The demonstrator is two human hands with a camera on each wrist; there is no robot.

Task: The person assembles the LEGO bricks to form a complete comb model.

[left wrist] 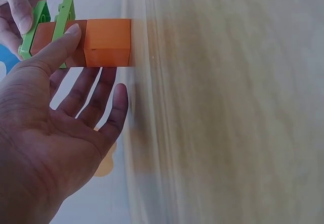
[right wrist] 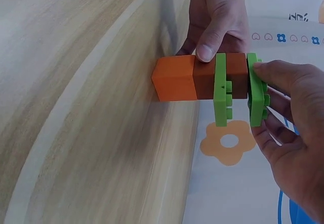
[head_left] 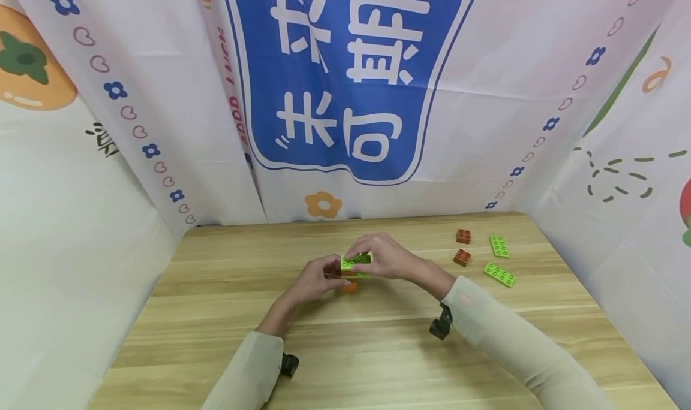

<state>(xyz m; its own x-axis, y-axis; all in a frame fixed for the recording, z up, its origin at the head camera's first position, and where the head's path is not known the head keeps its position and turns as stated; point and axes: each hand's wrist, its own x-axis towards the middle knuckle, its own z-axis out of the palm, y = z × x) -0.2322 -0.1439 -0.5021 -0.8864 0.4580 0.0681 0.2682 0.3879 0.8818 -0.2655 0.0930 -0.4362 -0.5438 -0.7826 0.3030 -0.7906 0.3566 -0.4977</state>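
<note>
A small upright brick stack stands at the middle of the table. At its base is an orange brick (right wrist: 174, 78), topped by a brown brick (right wrist: 204, 86), a green plate brick (right wrist: 220, 92) and another brown brick (right wrist: 236, 75). The uppermost green plate brick (right wrist: 256, 95) sits slightly askew on top. From the left, my left hand (head_left: 318, 277) grips the stack, its thumb on the lower brown brick and its fingers partly hidden behind. My right hand (head_left: 384, 257) pinches the uppermost green plate brick. Both green plates jut out to the right, past the bricks.
Two loose brown bricks (head_left: 463, 236) lie at the table's back right. Beside them are two loose green plate bricks (head_left: 499, 274). A printed cloth (head_left: 345, 203) hangs just behind the table's back edge, with more cloth along both sides.
</note>
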